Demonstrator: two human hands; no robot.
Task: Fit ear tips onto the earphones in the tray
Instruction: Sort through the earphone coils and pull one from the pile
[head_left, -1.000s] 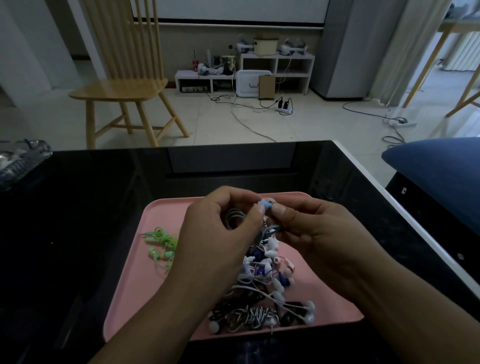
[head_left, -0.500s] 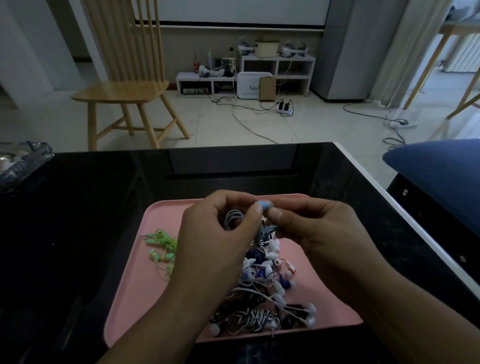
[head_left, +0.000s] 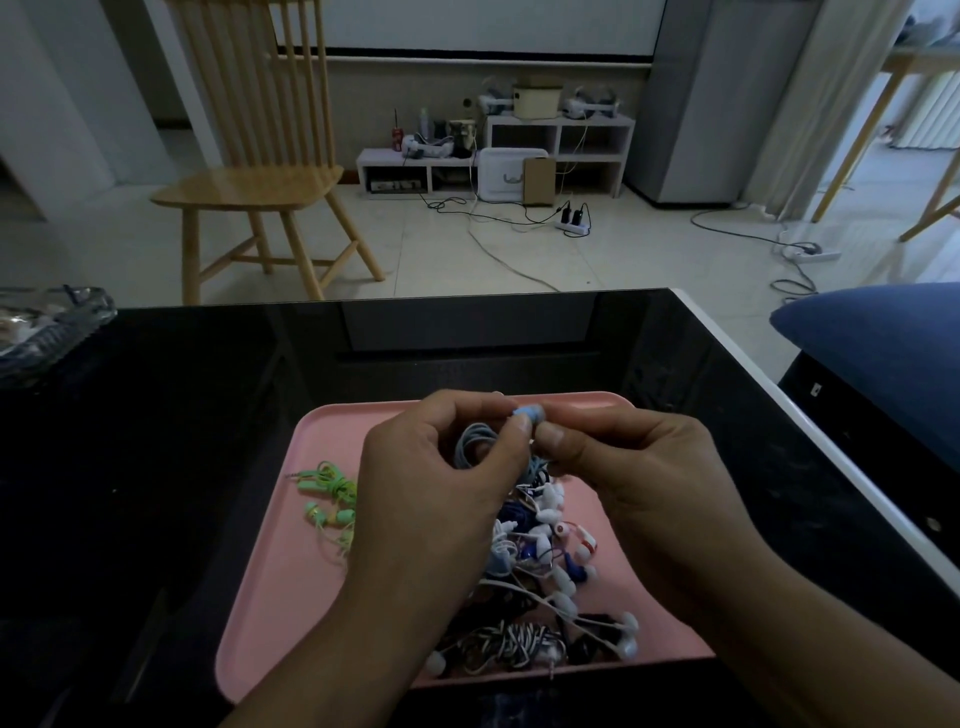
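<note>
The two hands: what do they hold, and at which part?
Both the left hand and right hand pinch a light-blue earbud at its tip, above the pink tray.

Your left hand (head_left: 441, 483) and right hand (head_left: 639, 483): both bare, no gloves. You wear no rings on the fingers that show, and no watch, band or bracelet at either wrist. Both your forearms are uncovered from the wrist down to the bottom edge of the view; no sleeve or cuff enters the picture. Your nails are short and unpainted where visible: the right thumbnail (head_left: 551, 435) faces the camera, and the left thumb's nail shows beside it. The light is dim, so finer marks on your hands cannot be made out.
</note>
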